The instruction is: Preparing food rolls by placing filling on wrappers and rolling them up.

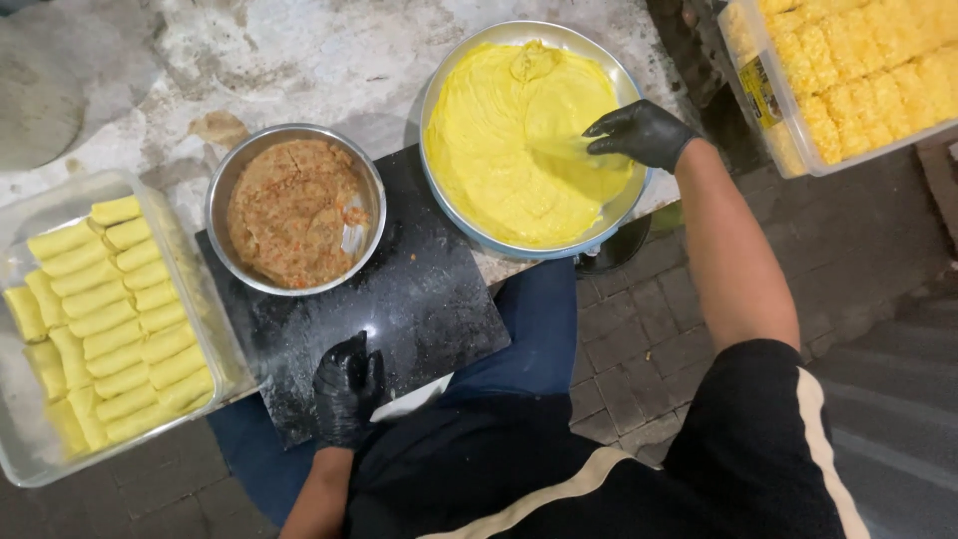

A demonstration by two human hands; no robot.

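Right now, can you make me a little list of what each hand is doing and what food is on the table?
left hand: black glove, resting on the dark board
right hand: black glove, touching the yellow wrappers in the big pan
bowl: brownish filling, behind the board
left tray: rows of yellow rolls
far right tub: more yellow rolls

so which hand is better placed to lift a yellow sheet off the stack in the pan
Right. The right hand already rests on the yellow sheets in the round pan; the left hand sits at the black board's near edge.
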